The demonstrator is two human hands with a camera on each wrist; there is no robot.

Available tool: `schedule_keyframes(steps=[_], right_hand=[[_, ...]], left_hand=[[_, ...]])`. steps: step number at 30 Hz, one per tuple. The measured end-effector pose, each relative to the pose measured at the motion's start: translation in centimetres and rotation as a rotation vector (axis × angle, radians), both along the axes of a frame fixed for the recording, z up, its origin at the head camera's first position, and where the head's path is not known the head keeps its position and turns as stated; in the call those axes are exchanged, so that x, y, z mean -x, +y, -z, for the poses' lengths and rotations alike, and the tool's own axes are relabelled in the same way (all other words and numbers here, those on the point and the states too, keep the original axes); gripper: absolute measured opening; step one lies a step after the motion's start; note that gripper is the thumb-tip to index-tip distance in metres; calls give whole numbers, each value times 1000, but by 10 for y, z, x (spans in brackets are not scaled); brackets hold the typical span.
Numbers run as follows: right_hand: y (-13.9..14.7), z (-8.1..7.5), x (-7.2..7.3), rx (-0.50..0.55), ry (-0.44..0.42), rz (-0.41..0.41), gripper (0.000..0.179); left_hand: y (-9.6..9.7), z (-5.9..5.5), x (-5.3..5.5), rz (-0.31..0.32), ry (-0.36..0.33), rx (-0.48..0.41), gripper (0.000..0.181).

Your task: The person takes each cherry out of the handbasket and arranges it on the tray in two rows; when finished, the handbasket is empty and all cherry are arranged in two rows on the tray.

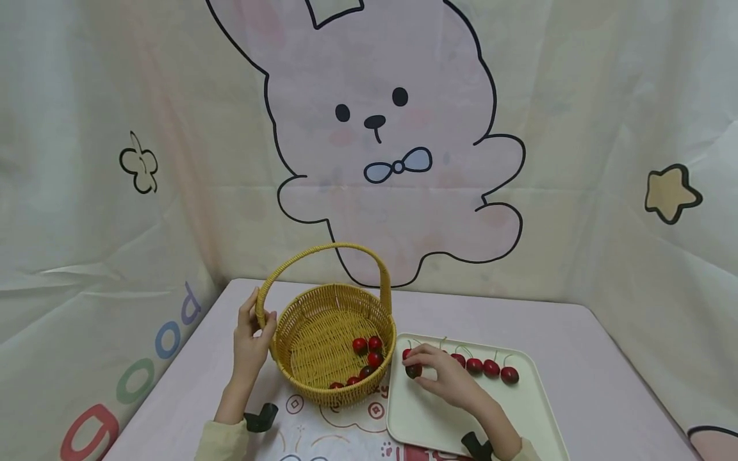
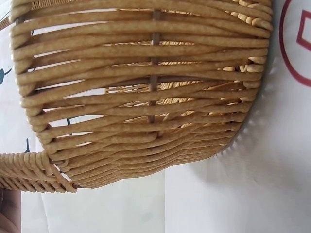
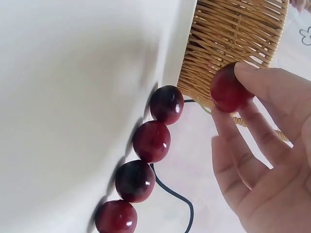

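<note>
My left hand point(image 1: 251, 342) grips the handle point(image 1: 261, 312) of a round yellow wicker basket point(image 1: 334, 394) at its left side; in the left wrist view the woven wall point(image 2: 146, 107) fills most of the picture. Several red cherries lie inside the basket along its right and front. Over the left part of a cream tray point(image 1: 426, 416), my right hand point(image 1: 452, 381) pinches a dark red cherry point(image 3: 228, 90) between thumb and fingers. Beyond that hand, several stemmed cherries point(image 1: 491, 368) stand in a row along the tray's far side, some partly hidden by the fingers.
The tray stands close to the basket's right side. A pale table point(image 1: 490, 314) with printed drawings near its front carries both. Behind and at both sides hang light cloths point(image 1: 576, 243) with cartoon figures.
</note>
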State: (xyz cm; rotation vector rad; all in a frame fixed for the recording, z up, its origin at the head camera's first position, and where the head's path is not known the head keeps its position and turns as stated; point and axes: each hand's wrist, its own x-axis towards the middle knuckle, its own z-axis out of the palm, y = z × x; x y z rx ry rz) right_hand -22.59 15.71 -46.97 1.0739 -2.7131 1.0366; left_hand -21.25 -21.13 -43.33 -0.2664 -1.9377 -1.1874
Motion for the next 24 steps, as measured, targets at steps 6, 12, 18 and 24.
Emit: schedule_keyframes(steps=[6, 12, 18, 24], right_hand=[[-1, 4, 0, 4, -67, -48, 28], [-3, 7, -1, -40, -88, -40, 29], [-3, 7, -2, -70, -88, -51, 30], [-3, 8, -2, -124, -90, -35, 30]], left_hand=[[0, 0, -1, 0, -17, -15, 57], [1, -1, -2, 8, -39, -36, 57], [1, -2, -2, 15, -25, -30, 57], [0, -2, -2, 1, -12, -6, 57]])
